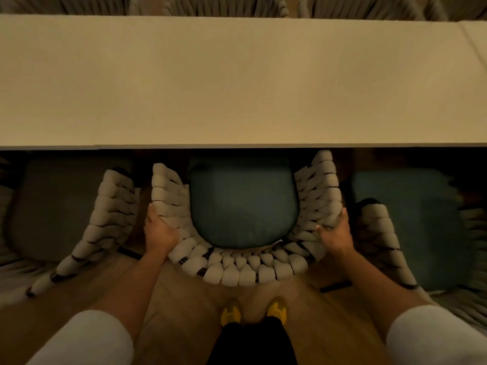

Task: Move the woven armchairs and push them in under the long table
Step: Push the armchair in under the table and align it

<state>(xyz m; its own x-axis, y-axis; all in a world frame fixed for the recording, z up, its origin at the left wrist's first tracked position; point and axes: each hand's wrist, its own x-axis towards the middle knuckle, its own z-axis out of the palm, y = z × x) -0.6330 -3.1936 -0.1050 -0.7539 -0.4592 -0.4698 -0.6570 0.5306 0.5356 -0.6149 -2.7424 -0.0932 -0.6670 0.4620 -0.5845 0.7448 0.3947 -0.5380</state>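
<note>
Left hand (159, 230) and right hand (336, 233) each grip the curved, chunky woven back of the armchair (237, 271). Its rounded teal cushion (242, 206) sits partly under the smooth pale desk (237, 75).

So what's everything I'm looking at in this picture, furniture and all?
long table: one, cream, across the upper half
middle armchair: one, pale woven back, right in front of the person, front end under the table edge
teal cushion: one, on its seat
left armchair: one, pale woven, grey seat cushion, partly in view
right armchair: one, pale woven, teal seat cushion, partly in view
far chairs: woven backs along the top edge, count unclear
floor: wood, brown
shoes: two, yellow, bottom centre
sleeves: two, white
left hand: grips the middle armchair's rim
right hand: grips the opposite rim
</note>
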